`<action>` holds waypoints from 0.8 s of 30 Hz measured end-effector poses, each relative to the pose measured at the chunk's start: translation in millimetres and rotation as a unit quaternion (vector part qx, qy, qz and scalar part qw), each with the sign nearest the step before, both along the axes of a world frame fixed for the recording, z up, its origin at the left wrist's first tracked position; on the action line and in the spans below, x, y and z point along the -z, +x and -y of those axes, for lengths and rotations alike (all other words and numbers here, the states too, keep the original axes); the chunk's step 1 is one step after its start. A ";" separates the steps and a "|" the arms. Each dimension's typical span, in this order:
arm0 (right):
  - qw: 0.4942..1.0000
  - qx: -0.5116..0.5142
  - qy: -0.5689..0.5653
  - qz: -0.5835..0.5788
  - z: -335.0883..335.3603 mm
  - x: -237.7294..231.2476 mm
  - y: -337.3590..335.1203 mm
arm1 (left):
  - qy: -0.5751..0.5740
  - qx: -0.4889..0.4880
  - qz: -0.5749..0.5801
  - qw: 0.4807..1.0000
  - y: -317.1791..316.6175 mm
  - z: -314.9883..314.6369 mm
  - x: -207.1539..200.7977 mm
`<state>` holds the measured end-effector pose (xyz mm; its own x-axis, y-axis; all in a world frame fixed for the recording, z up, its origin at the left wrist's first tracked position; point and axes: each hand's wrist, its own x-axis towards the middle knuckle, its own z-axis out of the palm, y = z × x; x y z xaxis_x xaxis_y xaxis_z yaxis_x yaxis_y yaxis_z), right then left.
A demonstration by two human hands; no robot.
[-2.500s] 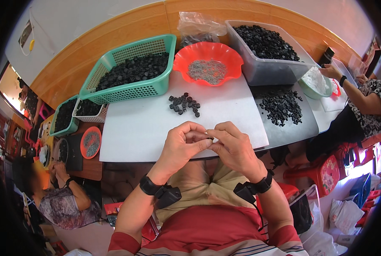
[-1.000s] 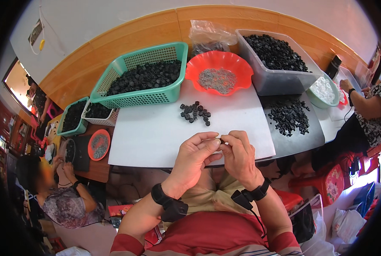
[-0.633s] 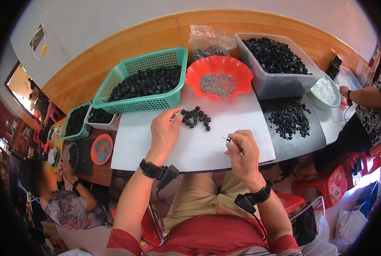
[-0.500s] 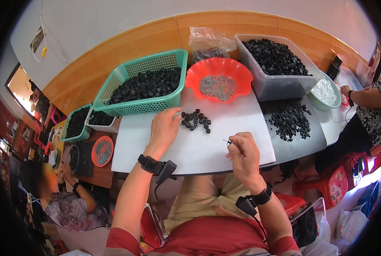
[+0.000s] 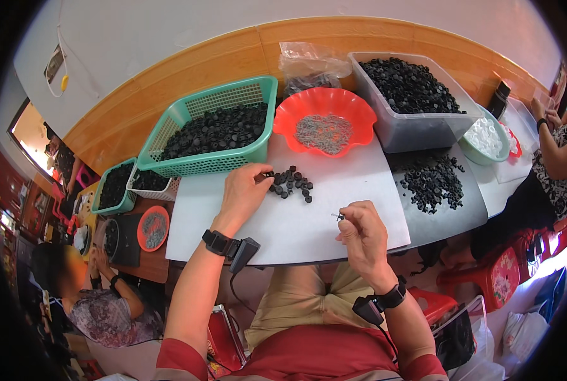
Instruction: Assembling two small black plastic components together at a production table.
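Now the person's two hands are well apart, where their fingertips met moments ago. Taking the pile of black caps (image 5: 292, 184) as the clock's centre, the left hand (image 5: 242, 193) lies at nine o'clock, its fingertips at the pile's edge; a dark cap seems to sit between them, though overlap with the pile makes the grip hard to tell. At four o'clock the right hand (image 5: 366, 238) pinches a small black piece with a metal pin (image 5: 340, 216), raised above the white sheet (image 5: 264, 228). As I judge it, the work has passed from both hands on one piece to one holding, one picking. The red bowl (image 5: 283, 124) of pins stands at one o'clock, the green basket (image 5: 216, 166) at ten.
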<state>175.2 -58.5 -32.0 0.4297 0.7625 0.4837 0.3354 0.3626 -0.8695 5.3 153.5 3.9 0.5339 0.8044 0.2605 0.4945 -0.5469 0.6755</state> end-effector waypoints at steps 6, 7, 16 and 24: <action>1.000 -0.004 0.005 -0.020 0.2 1.4 1.4 | -0.042 0.014 0.078 0.996 -4.8 18.1 -2.9; 1.000 -0.004 0.005 -0.021 0.3 1.4 1.6 | -0.058 0.018 0.097 0.993 -6.5 20.9 -2.5; 1.000 -0.012 0.011 -0.015 0.7 1.2 1.5 | -0.156 0.021 0.158 0.975 -11.6 44.6 -2.7; 0.999 -0.012 0.012 -0.049 1.4 0.1 0.7 | -0.236 0.084 0.204 0.946 -10.2 63.7 1.4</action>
<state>175.9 -59.9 -32.0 0.4580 0.7619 0.4580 0.2402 0.3900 -0.8889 -4.9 89.9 2.5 0.5962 0.7959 0.1053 0.0731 -0.1845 0.9801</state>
